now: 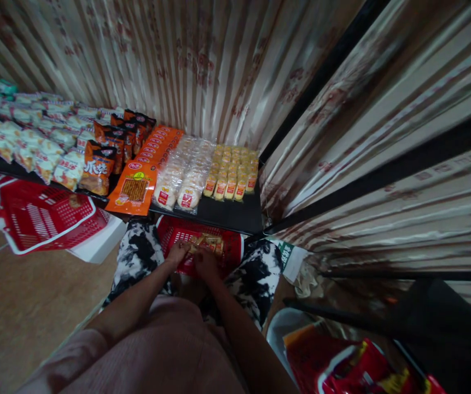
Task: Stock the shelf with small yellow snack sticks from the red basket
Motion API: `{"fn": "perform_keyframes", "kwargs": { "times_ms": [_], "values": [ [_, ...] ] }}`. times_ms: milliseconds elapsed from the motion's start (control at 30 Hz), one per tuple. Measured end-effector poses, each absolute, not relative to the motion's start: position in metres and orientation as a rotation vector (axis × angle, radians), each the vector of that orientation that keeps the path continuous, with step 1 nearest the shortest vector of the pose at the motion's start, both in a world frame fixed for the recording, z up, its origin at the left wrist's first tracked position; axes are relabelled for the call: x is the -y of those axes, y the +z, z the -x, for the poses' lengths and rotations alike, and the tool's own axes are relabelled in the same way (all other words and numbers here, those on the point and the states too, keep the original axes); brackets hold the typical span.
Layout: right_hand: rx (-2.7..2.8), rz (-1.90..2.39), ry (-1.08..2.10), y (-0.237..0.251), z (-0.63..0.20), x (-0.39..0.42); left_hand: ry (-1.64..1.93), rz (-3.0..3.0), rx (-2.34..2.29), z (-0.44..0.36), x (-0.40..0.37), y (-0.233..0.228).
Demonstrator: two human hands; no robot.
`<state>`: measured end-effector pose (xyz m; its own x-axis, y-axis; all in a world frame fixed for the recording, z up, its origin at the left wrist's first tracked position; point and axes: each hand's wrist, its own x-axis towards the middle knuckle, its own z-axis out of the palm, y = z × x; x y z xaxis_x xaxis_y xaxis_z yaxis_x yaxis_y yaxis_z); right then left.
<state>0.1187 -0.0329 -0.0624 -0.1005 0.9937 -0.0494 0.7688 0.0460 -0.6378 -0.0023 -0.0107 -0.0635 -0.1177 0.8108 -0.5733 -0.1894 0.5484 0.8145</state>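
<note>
A red plastic basket rests between my knees, below the front edge of a dark shelf. Several small yellow-orange snack packets lie inside it. My left hand reaches into the basket's left side with its fingers on the packets. My right hand is at the basket's near rim, next to the same packets; whether either hand has closed on a packet is too dim to tell. On the shelf above, rows of yellow packets, clear-wrapped rice crackers and orange packs lie flat.
Brown bags and pale snack bags fill the shelf's left part. Another red basket sits on a white box at left. Striped curtains hang behind and right. Red bags lie in a container at bottom right.
</note>
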Motion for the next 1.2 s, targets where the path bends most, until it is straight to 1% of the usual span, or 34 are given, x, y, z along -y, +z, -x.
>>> {"fn": "perform_keyframes", "kwargs": {
  "times_ms": [133, 300, 433, 567, 700, 933, 1067, 1200],
  "values": [
    [1.62, 1.873, 0.748, -0.07, -0.124, 0.03, 0.93, -0.541, -1.424, 0.001, 0.012, -0.057],
    [1.266, 1.871, 0.956, -0.08, -0.13, 0.028, 0.934, -0.542, -1.416, 0.001, 0.011, -0.048],
    [1.098, 1.848, 1.053, -0.085, -0.131, 0.025, 0.934, -0.542, -1.379, -0.003, 0.011, -0.046],
    [1.029, 1.803, 1.036, -0.084, -0.135, 0.024, 0.961, -0.559, -1.328, -0.008, 0.01, -0.047],
    [1.004, 1.765, 0.988, -0.079, -0.142, 0.023, 0.994, -0.575, -1.297, -0.013, 0.005, -0.046],
    [0.76, 1.632, 1.072, -0.061, -0.148, 0.029, 1.015, -0.603, -1.264, -0.021, -0.004, -0.027],
    [0.667, 1.663, 1.058, -0.047, -0.149, 0.037, 1.007, -0.66, -1.209, -0.026, -0.005, -0.012],
    [0.714, 1.682, 1.119, -0.035, -0.155, 0.041, 1.006, -0.652, -1.164, -0.032, -0.007, 0.0]
  ]
}}
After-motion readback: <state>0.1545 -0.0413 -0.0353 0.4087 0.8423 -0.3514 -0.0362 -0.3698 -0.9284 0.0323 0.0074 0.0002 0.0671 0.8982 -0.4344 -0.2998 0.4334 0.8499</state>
